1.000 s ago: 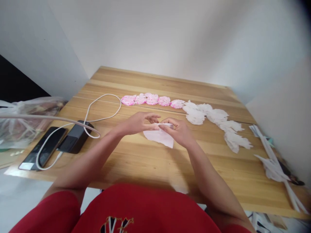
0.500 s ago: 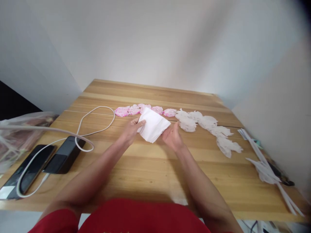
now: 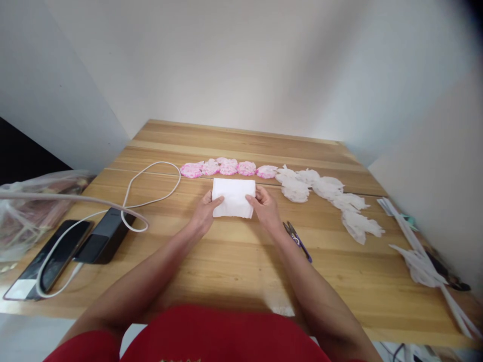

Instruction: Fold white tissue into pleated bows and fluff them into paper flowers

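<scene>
A flat white sheet of tissue paper [image 3: 233,197], roughly square and seemingly folded, is held up in front of me above the table. My left hand [image 3: 205,210] pinches its left edge, thumb on the near face. On the opposite edge, my right hand [image 3: 265,205] grips it the same way, with fingers behind the sheet. Beyond the hands lies a row of pink-and-white tissue flowers [image 3: 228,166]. It carries on to the right as plain white tissue flowers [image 3: 295,188]. Small thread snippers [image 3: 298,241] lie beside my right forearm.
On the left are a phone [image 3: 56,254], a black power bank [image 3: 103,239] with a looping white cable [image 3: 154,201], and a clear plastic bag [image 3: 41,201]. At the right edge lie white strips [image 3: 411,236] and a white tissue bundle [image 3: 422,266]. A wall stands behind the wooden table [image 3: 234,281].
The sheet has turned from tilted to level. My right hand has closed on its right edge, where its fingers were extended before. The snippers have come into view beside my right forearm.
</scene>
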### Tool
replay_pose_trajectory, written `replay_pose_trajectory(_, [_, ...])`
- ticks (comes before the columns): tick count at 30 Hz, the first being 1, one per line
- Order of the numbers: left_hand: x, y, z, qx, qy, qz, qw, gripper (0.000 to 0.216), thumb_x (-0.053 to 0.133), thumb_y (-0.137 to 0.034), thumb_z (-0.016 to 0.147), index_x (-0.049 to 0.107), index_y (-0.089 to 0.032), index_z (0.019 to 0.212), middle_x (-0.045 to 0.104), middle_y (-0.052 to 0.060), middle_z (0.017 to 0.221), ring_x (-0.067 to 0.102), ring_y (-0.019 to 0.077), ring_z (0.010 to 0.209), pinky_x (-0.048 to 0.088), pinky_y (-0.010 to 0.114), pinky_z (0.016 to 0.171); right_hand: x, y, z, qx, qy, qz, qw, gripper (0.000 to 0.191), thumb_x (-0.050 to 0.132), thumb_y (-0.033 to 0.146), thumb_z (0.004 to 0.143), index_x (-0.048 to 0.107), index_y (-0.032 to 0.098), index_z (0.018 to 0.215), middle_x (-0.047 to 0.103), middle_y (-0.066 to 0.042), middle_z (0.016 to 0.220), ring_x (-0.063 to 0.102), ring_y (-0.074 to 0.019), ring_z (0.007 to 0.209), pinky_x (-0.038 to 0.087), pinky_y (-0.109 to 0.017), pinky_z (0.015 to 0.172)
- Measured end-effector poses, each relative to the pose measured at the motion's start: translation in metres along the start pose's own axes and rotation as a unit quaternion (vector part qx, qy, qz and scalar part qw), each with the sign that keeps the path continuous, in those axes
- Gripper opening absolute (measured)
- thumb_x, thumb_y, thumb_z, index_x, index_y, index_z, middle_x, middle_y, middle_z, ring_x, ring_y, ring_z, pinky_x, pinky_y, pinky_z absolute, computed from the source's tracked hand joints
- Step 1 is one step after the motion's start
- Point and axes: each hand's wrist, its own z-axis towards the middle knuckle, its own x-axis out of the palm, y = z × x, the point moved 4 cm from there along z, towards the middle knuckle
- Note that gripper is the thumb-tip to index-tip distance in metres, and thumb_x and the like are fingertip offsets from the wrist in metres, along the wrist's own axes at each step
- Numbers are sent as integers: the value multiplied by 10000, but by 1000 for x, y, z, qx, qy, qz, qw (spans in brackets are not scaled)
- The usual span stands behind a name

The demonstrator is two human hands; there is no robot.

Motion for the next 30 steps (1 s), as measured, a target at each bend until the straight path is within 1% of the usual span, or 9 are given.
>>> replay_pose_trajectory(2, [4, -3, 0, 0, 26, 4, 1000, 476, 825, -300, 622, 626, -149, 1027, 719, 82, 1008, 678, 206, 846, 521, 307, 756, -3, 7, -1, -12, -18, -34, 999, 509, 663, 398, 762, 478, 230, 1206, 709, -25, 897, 659, -188, 767, 533, -328, 712])
replay_pose_trajectory(4, [10, -8, 1, 5, 30, 11, 999, 468, 821, -346, 631, 644, -141, 1013, 723, 83, 971, 679, 204, 805, 520, 304, 726, -3, 17, -3, -24, -29, -60, 997, 527, 651, 397, 776, 431, 251, 1233, 687, -1, 806, 643, -185, 692, 527, -330, 663])
replay_pose_trajectory(8, [24, -25, 7, 67, -31, 20, 997, 426, 800, -420, 643, 661, -129, 921, 731, 76, 881, 674, 204, 762, 503, 276, 646, -2, 46, -7, -77, -60, -51, 994, 539, 652, 370, 778, 378, 268, 1231, 667, -1, 796, 639, -188, 720, 519, -328, 675])
replay_pose_trajectory(11, [36, -40, 9, 141, -23, 11, 990, 411, 770, -400, 691, 662, -150, 999, 724, 78, 992, 669, 220, 909, 515, 289, 744, -5, 63, -10, -114, -85, -41, 989, 376, 607, 385, 824, 441, 262, 1137, 657, -4, 796, 628, -175, 725, 513, -322, 692])
replay_pose_trajectory(13, [40, -48, 7, 174, -8, 6, 985, 406, 748, -380, 723, 656, -162, 1053, 707, 84, 1074, 649, 227, 1004, 512, 301, 813, -8, 69, -11, -126, -89, -35, 987, 247, 527, 431, 883, 505, 251, 1051, 655, -19, 820, 624, -169, 721, 513, -318, 675])
replay_pose_trajectory(17, [41, -54, 2, 197, -6, 8, 980, 416, 720, -394, 751, 651, -160, 1089, 691, 98, 1125, 632, 243, 1064, 507, 333, 871, -7, 70, -13, -160, -73, 2, 984, 325, 392, 501, 943, 573, 232, 955, 664, -45, 853, 642, -180, 749, 514, -322, 642])
replay_pose_trajectory(20, [41, -55, -1, 197, -11, 11, 980, 425, 725, -396, 745, 653, -160, 1091, 693, 102, 1125, 633, 249, 1068, 506, 347, 885, -5, 72, -14, -207, -84, 30, 974, 314, 425, 504, 933, 572, 233, 992, 668, -51, 899, 647, -186, 784, 521, -334, 669])
replay_pose_trajectory(24, [43, -57, -4, 202, -7, 6, 979, 395, 729, -364, 747, 656, -172, 1085, 688, 97, 1139, 633, 243, 1071, 509, 342, 886, -3, 74, -15, -230, -101, 32, 967, 264, 528, 456, 895, 517, 253, 1063, 664, -50, 956, 648, -186, 823, 535, -341, 695])
replay_pose_trajectory(30, [44, -58, -5, 212, -1, 15, 977, 348, 704, -355, 774, 660, -177, 1070, 684, 94, 1138, 635, 233, 1058, 518, 331, 861, 0, 74, -16, -258, -134, 9, 957, 249, 678, 312, 807, 544, 244, 1005, 626, -39, 961, 624, -169, 897, 510, -339, 806])
